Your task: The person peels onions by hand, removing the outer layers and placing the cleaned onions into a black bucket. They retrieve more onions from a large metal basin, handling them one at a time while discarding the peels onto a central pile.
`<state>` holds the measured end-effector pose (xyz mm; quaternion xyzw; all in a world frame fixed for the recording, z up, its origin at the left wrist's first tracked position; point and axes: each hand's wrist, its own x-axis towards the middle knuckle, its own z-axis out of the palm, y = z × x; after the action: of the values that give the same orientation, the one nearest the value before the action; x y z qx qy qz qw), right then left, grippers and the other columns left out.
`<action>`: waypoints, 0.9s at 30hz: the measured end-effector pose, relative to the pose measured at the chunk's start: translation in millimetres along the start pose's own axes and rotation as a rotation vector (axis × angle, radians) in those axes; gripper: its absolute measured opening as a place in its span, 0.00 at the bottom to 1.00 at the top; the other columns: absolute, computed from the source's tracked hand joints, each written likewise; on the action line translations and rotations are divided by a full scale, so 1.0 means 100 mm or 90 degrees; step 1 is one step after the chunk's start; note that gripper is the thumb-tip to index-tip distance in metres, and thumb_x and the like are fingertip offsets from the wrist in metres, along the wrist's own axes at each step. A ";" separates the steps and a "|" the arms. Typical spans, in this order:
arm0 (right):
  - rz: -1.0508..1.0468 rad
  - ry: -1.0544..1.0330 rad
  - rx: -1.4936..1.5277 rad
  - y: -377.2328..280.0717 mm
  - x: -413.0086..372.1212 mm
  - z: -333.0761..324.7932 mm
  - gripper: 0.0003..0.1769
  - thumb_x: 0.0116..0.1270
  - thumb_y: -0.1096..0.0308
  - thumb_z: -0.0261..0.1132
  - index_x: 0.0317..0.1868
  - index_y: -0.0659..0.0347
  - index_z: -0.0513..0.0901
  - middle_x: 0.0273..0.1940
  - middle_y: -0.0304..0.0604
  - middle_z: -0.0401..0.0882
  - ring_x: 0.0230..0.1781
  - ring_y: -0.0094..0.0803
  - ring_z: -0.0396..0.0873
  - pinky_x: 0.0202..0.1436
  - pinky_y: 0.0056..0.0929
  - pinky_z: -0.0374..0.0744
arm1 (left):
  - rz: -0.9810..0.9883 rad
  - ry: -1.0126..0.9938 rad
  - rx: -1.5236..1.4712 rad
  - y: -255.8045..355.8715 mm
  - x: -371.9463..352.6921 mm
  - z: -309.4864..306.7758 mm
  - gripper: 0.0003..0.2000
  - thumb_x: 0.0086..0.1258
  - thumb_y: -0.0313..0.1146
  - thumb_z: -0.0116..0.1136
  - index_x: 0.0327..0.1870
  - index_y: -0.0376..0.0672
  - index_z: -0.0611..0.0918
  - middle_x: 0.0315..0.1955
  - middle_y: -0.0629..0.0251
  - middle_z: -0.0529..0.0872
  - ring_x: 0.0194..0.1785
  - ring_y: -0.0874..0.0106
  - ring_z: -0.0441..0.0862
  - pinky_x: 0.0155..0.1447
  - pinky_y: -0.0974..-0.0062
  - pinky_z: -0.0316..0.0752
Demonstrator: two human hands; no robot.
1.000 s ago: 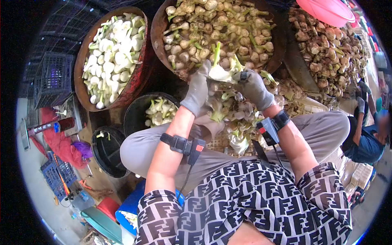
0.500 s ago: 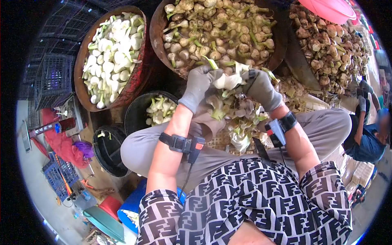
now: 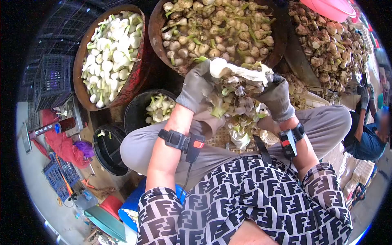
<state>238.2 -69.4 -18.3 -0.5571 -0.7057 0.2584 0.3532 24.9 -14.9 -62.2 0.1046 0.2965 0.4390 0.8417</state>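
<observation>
Both hands wear grey gloves and meet over my lap. My left hand [image 3: 196, 87] is closed on the green stem end of a garlic bulb [image 3: 218, 67], whose white head shows beside the fingers. The pale outer leaves of the bulb stretch to the right, where my right hand [image 3: 275, 96] pinches them. Beneath the hands lies a heap of peeled leaves [image 3: 241, 132] above a woven basket. Just beyond them stands a large round tub [image 3: 157, 36] of unpeeled bulbs in murky water.
A rusty red tub [image 3: 142, 61] of white bulbs is at the left. Nearer are a black bucket [image 3: 130, 112] with bulbs and a black basin [image 3: 100, 153]. Dirty bulbs [image 3: 326, 49] are piled at the right under a pink basin [image 3: 330, 9]. Another person [image 3: 365, 143] sits far right.
My right hand has moved right and down, drawing the leaves out sideways. The bulb's white head now shows by my left hand. The other person's hands have shifted slightly.
</observation>
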 end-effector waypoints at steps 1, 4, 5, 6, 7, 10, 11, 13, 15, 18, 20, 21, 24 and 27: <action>-0.064 -0.012 -0.142 0.03 -0.03 -0.04 0.20 0.49 0.65 0.70 0.44 0.60 0.79 0.38 0.41 0.81 0.37 0.33 0.80 0.41 0.26 0.78 | -0.015 0.023 -0.020 0.02 -0.01 -0.01 0.15 0.69 0.28 0.46 0.54 0.34 0.73 0.49 0.59 0.78 0.51 0.67 0.76 0.46 0.68 0.78; -0.022 0.016 -0.099 0.03 -0.09 -0.16 0.18 0.49 0.66 0.69 0.42 0.58 0.80 0.39 0.40 0.81 0.36 0.33 0.80 0.37 0.26 0.78 | 0.142 0.082 0.401 0.06 0.09 -0.21 0.14 0.69 0.31 0.47 0.52 0.37 0.74 0.45 0.61 0.79 0.45 0.67 0.78 0.40 0.70 0.79; 0.032 0.034 -0.004 0.03 -0.13 -0.19 0.16 0.50 0.67 0.68 0.42 0.57 0.80 0.39 0.40 0.81 0.36 0.33 0.80 0.36 0.26 0.78 | 0.227 0.103 0.622 0.06 0.10 -0.25 0.13 0.69 0.32 0.48 0.51 0.39 0.75 0.44 0.61 0.80 0.43 0.68 0.79 0.39 0.70 0.79; 0.063 0.003 0.013 0.11 -0.21 -0.25 0.15 0.49 0.69 0.68 0.39 0.59 0.81 0.39 0.43 0.80 0.37 0.33 0.80 0.36 0.25 0.78 | 0.097 0.093 0.052 0.06 0.10 -0.28 0.12 0.68 0.36 0.50 0.49 0.41 0.76 0.38 0.63 0.81 0.37 0.68 0.79 0.34 0.73 0.77; 0.071 -0.110 0.051 0.22 -0.23 -0.26 0.15 0.48 0.68 0.68 0.39 0.59 0.81 0.39 0.45 0.80 0.37 0.34 0.80 0.36 0.26 0.78 | 0.084 0.137 0.002 0.05 0.12 -0.34 0.13 0.68 0.37 0.50 0.48 0.41 0.76 0.37 0.63 0.81 0.36 0.69 0.79 0.33 0.74 0.77; 0.463 -0.499 0.216 0.32 -0.08 -0.21 0.17 0.53 0.61 0.67 0.40 0.63 0.79 0.40 0.52 0.80 0.42 0.37 0.80 0.45 0.28 0.76 | -0.016 0.200 -0.137 0.11 0.12 -0.23 0.16 0.67 0.42 0.51 0.48 0.40 0.76 0.33 0.63 0.82 0.29 0.70 0.77 0.28 0.75 0.74; 0.280 -0.593 -0.289 0.02 0.01 -0.15 0.21 0.57 0.57 0.63 0.44 0.65 0.78 0.41 0.55 0.79 0.44 0.42 0.79 0.48 0.31 0.74 | -0.007 0.180 -0.090 0.08 0.12 -0.23 0.17 0.67 0.43 0.52 0.48 0.39 0.76 0.33 0.63 0.82 0.29 0.70 0.77 0.28 0.74 0.74; 0.334 -0.527 -0.311 0.24 0.07 0.05 0.25 0.59 0.51 0.60 0.47 0.64 0.76 0.41 0.55 0.80 0.45 0.44 0.78 0.49 0.33 0.73 | 0.016 0.137 0.005 -0.02 0.20 -0.38 0.19 0.66 0.44 0.52 0.49 0.39 0.76 0.35 0.62 0.82 0.28 0.69 0.76 0.28 0.72 0.73; 0.367 -0.326 -0.027 0.15 0.20 0.08 0.21 0.60 0.58 0.63 0.49 0.63 0.75 0.36 0.47 0.79 0.37 0.29 0.77 0.39 0.26 0.74 | -0.040 0.047 -0.036 -0.04 0.24 -0.50 0.21 0.66 0.46 0.50 0.50 0.37 0.76 0.41 0.59 0.82 0.35 0.66 0.79 0.36 0.66 0.77; 0.323 -0.130 0.183 0.08 0.32 0.31 0.19 0.59 0.63 0.65 0.49 0.63 0.75 0.34 0.40 0.79 0.32 0.20 0.75 0.33 0.21 0.75 | -0.074 0.049 -0.042 -0.15 0.21 -0.28 0.21 0.67 0.46 0.47 0.51 0.38 0.76 0.46 0.57 0.80 0.46 0.63 0.79 0.49 0.61 0.77; 0.330 -0.063 0.247 -0.08 0.36 0.41 0.16 0.57 0.68 0.66 0.45 0.64 0.76 0.35 0.37 0.78 0.31 0.19 0.73 0.32 0.19 0.73 | -0.055 0.084 -0.021 -0.28 0.25 -0.29 0.19 0.68 0.45 0.47 0.50 0.40 0.76 0.45 0.57 0.80 0.44 0.63 0.79 0.49 0.65 0.76; 0.253 0.019 0.199 0.20 0.30 0.67 0.15 0.56 0.70 0.67 0.43 0.64 0.76 0.34 0.36 0.78 0.30 0.18 0.72 0.31 0.18 0.73 | -0.040 0.092 0.013 -0.37 0.29 -0.37 0.19 0.68 0.45 0.47 0.50 0.40 0.77 0.44 0.57 0.81 0.43 0.64 0.79 0.49 0.66 0.76; 0.373 0.042 0.503 -0.07 0.31 0.39 0.10 0.53 0.76 0.67 0.36 0.62 0.77 0.31 0.35 0.78 0.31 0.21 0.73 0.36 0.21 0.73 | 0.033 0.166 0.102 -0.41 0.21 -0.06 0.18 0.69 0.45 0.46 0.48 0.40 0.78 0.41 0.59 0.81 0.38 0.66 0.80 0.45 0.70 0.77; 0.337 0.106 0.650 -0.17 0.24 0.17 0.08 0.52 0.81 0.65 0.32 0.60 0.77 0.27 0.32 0.76 0.27 0.19 0.72 0.29 0.18 0.72 | 0.099 0.114 0.132 -0.46 0.33 0.15 0.17 0.70 0.43 0.45 0.47 0.40 0.78 0.43 0.62 0.81 0.39 0.66 0.80 0.43 0.72 0.76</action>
<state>211.7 -49.7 -10.5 -0.4920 -0.2986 0.6008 0.5548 79.7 -14.3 -84.1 0.1740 0.4054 0.4772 0.7600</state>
